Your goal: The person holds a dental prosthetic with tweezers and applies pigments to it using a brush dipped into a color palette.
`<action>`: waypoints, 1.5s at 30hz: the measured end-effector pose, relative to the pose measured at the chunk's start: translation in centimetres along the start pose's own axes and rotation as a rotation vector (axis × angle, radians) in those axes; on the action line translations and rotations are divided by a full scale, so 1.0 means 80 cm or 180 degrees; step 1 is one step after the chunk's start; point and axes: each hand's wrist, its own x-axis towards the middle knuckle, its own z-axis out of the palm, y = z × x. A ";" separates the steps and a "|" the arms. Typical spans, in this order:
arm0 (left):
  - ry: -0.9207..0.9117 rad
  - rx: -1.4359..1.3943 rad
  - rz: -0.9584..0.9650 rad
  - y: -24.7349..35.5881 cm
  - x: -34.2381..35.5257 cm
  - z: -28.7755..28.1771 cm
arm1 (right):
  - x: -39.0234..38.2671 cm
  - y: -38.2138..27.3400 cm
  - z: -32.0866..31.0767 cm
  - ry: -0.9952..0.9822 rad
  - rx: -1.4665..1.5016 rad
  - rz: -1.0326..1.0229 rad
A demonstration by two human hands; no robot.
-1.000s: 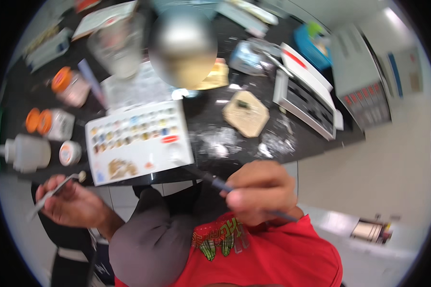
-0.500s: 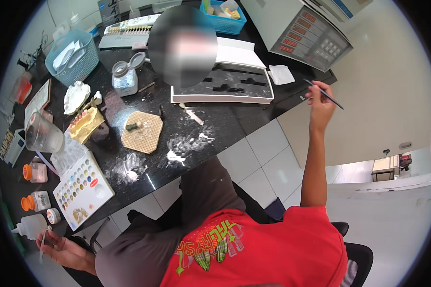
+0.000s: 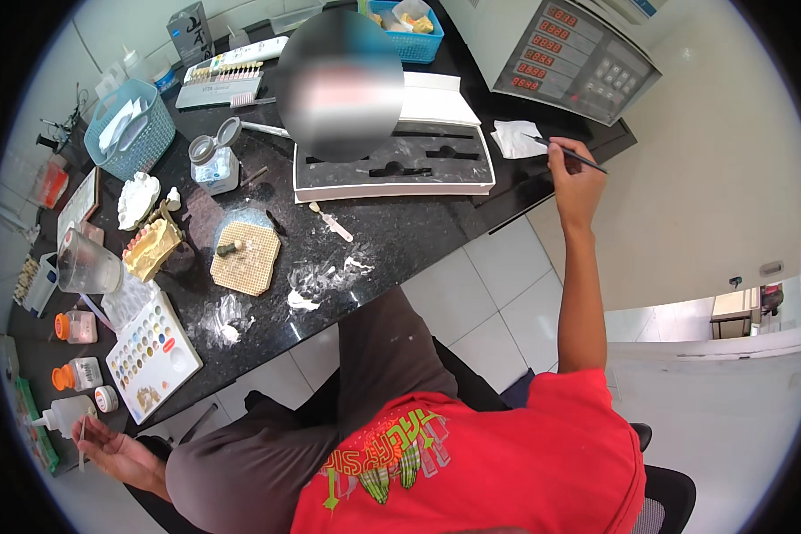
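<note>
My right hand (image 3: 576, 191) pinches a slim dark brush (image 3: 587, 162) at the right end of the black bench. The brush tip points left and is at a folded white tissue (image 3: 513, 140); whether it presses on it I cannot tell. Low at the far left, my left hand (image 3: 120, 454) is closed on a thin, pale tool (image 3: 82, 445), perhaps tweezers, held upright. A small light piece seems to be at its upper end, too small to name. Beside that hand stands a white squeeze bottle (image 3: 67, 415). A white palette (image 3: 185, 347) with rows of coloured wells lies close by.
A honeycomb tray (image 3: 254, 262) carries a small dark peg. Left of it stands a yellow dental model (image 3: 154, 245). Behind are an open jar (image 3: 214, 169) and a foam-lined box (image 3: 392, 189). White powder (image 3: 304, 301) marks the front edge. A control unit (image 3: 578, 62) stands back right.
My right hand has moved left and a little forward, bringing the brush to the tissue. The left hand keeps its hold on the thin tool. The whole view has shifted slightly.
</note>
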 end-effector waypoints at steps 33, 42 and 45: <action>-0.0562 -0.0968 0.0213 -0.019 0.007 0.006 | -0.139 -0.379 0.164 -0.1511 0.3139 -0.1629; -0.0687 -0.0574 0.0229 -0.012 0.008 -0.005 | -0.275 -0.422 0.192 -0.2208 0.3335 -0.1669; -0.0712 -0.0494 0.0283 -0.014 0.006 -0.004 | -0.294 -0.432 0.198 -0.2365 0.3303 -0.1696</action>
